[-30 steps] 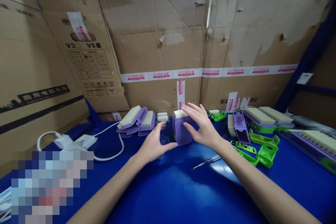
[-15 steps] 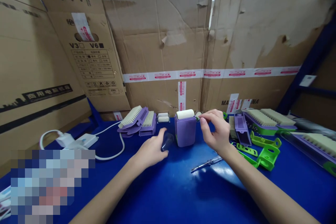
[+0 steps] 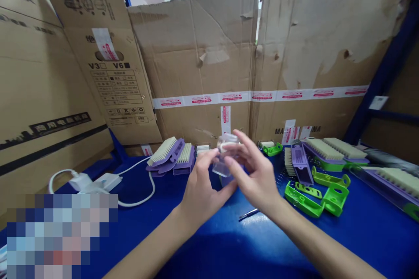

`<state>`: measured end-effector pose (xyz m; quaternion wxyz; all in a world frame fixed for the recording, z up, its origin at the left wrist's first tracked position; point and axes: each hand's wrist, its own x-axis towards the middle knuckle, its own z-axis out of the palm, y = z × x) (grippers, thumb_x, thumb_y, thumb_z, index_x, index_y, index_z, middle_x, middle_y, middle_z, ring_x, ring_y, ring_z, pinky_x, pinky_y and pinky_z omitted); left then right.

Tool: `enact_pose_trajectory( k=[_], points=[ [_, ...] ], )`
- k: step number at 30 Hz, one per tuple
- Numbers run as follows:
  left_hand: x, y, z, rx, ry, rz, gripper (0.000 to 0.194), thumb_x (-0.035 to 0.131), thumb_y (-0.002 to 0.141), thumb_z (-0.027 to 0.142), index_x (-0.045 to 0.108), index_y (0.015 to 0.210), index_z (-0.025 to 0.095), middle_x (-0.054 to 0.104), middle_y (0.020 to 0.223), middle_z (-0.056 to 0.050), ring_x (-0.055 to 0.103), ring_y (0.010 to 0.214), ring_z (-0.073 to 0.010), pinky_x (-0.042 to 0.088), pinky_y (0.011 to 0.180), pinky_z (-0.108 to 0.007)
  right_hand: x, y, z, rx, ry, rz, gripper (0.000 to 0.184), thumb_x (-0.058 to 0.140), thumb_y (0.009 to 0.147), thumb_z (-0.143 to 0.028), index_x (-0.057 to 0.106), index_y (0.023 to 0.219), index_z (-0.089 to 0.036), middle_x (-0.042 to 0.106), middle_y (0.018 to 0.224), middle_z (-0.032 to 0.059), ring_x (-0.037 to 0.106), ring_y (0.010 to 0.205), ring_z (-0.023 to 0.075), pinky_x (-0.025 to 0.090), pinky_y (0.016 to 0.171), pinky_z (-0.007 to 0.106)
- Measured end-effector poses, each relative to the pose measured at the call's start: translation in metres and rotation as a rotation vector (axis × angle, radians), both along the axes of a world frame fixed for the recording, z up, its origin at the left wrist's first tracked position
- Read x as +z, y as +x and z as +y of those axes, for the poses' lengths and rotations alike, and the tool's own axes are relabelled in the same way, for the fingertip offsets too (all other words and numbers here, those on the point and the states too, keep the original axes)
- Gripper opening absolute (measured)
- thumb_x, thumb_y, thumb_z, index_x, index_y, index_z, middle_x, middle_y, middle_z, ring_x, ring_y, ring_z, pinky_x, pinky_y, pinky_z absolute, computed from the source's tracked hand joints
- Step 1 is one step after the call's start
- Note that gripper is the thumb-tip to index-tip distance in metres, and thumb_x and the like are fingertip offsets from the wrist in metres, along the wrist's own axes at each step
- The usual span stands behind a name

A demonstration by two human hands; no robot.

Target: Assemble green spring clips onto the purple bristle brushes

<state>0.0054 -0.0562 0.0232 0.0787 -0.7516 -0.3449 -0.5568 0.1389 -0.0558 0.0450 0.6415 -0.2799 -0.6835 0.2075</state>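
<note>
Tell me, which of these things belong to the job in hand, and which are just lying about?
In the job, judging by the hands:
- clear plastic piece, between left hand and right hand
- purple block, mostly hidden behind them

Lying about, though some may be spares or tools:
- screwdriver
- green parts
- bristled purple pieces
- white plug

"v3" and "v6" mark the cardboard flap (image 3: 121,87), "商用电脑" the left carton (image 3: 39,78), "ma" and "na" the right cardboard sheet (image 3: 321,48).

Clear cover (image 3: 220,168), apparently purple block (image 3: 225,180), cream-and-purple brushes (image 3: 183,153), green brackets (image 3: 334,205), blue tabletop (image 3: 209,253), red-and-white tape (image 3: 276,96)
</note>
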Motion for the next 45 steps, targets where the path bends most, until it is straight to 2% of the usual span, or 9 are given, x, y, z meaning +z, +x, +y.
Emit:
enact_pose_trajectory(
  k=[4, 6, 9, 11, 17, 23, 28, 36, 45],
  points=[
    [-0.005, 0.005, 0.022, 0.011, -0.211, -0.121, 0.079, 0.073, 0.066, 0.04, 0.027, 0.128, 0.022, 0.047, 0.12, -0.012, 0.051, 0.112, -0.0238, 0.042, 0.097, -0.042, 0.022, 0.032, 0.024, -0.172, 0.112, -0.088, 0.057, 0.048, 0.087, -0.027, 0.03, 0.141, -0.028, 0.062, 0.112, 0.0063, 0.06, 0.099, 0.0202, 0.051, 0.087, 0.039],
    [-0.01, 0.004, 0.038, -0.012, -0.37, -0.122, 0.084, 0.075, 0.064, 0.04, 0.026, 0.13, 0.021, 0.048, 0.122, -0.013, 0.049, 0.116, -0.0256, 0.04, 0.098, -0.044, 0.029, 0.046, 0.043, -0.195, 0.165, -0.203, 0.051, 0.047, 0.088, -0.026, 0.038, 0.138, -0.029, 0.061, 0.113, 0.0055, 0.058, 0.103, 0.0208, 0.048, 0.09, 0.04],
    [-0.018, 0.001, 0.064, -0.221, -0.615, -0.055, 0.067, 0.072, 0.069, 0.038, 0.038, 0.123, 0.021, 0.056, 0.119, -0.011, 0.055, 0.109, -0.0245, 0.044, 0.093, -0.042, 0.032, 0.053, 0.066, -0.156, 0.183, -0.366, 0.042, 0.049, 0.086, -0.024, 0.052, 0.128, -0.025, 0.063, 0.11, 0.0063, 0.059, 0.1, 0.0206, 0.047, 0.088, 0.039],
    [-0.021, 0.0, 0.078, -0.349, -0.705, -0.053, 0.055, 0.069, 0.072, 0.035, 0.044, 0.119, 0.02, 0.06, 0.116, -0.01, 0.058, 0.105, -0.0229, 0.046, 0.09, -0.039, 0.029, 0.051, 0.075, -0.1, 0.159, -0.406, 0.038, 0.05, 0.086, -0.024, 0.057, 0.123, -0.024, 0.064, 0.11, 0.0065, 0.059, 0.099, 0.0198, 0.048, 0.087, 0.037],
    [-0.019, 0.005, 0.107, -0.33, -0.687, -0.084, 0.05, 0.071, 0.07, 0.03, 0.049, 0.113, 0.018, 0.063, 0.11, -0.007, 0.06, 0.1, -0.0219, 0.046, 0.088, -0.037, 0.018, 0.044, 0.095, -0.104, 0.088, -0.402, 0.026, 0.057, 0.08, -0.022, 0.069, 0.103, -0.024, 0.066, 0.105, 0.0053, 0.061, 0.099, 0.0196, 0.047, 0.087, 0.035],
    [-0.028, 0.008, 0.124, -0.342, -0.679, -0.146, 0.049, 0.069, 0.071, 0.031, 0.049, 0.113, 0.018, 0.063, 0.111, -0.008, 0.059, 0.101, -0.0224, 0.044, 0.089, -0.036, 0.004, 0.042, 0.118, -0.177, -0.041, -0.265, 0.03, 0.062, 0.076, -0.026, 0.069, 0.104, -0.02, 0.063, 0.105, 0.0074, 0.059, 0.094, 0.0191, 0.046, 0.082, 0.032],
    [-0.038, 0.004, 0.127, -0.409, -0.66, -0.146, 0.049, 0.064, 0.076, 0.032, 0.046, 0.12, 0.019, 0.06, 0.118, -0.008, 0.058, 0.105, -0.0217, 0.044, 0.092, -0.036, -0.005, 0.036, 0.116, -0.152, -0.024, -0.253, 0.034, 0.057, 0.078, -0.027, 0.066, 0.11, -0.018, 0.061, 0.096, 0.0059, 0.057, 0.085, 0.0171, 0.044, 0.078, 0.031],
    [-0.061, 0.008, 0.13, -0.359, -0.729, -0.104, 0.057, 0.065, 0.075, 0.03, 0.041, 0.126, 0.017, 0.06, 0.12, -0.011, 0.056, 0.11, -0.0248, 0.044, 0.093, -0.039, 0.0, 0.036, 0.119, -0.133, -0.064, -0.273, 0.034, 0.053, 0.076, -0.025, 0.066, 0.107, -0.02, 0.058, 0.085, 0.0026, 0.053, 0.078, 0.016, 0.042, 0.075, 0.031],
    [-0.062, 0.009, 0.125, -0.316, -0.658, -0.06, 0.05, 0.062, 0.078, 0.031, 0.046, 0.123, 0.019, 0.062, 0.118, -0.008, 0.058, 0.108, -0.0246, 0.044, 0.094, -0.039, 0.001, 0.041, 0.121, -0.101, -0.025, -0.346, 0.031, 0.056, 0.076, -0.024, 0.068, 0.104, -0.021, 0.058, 0.093, 0.0044, 0.054, 0.085, 0.0178, 0.042, 0.079, 0.032]
  ],
)
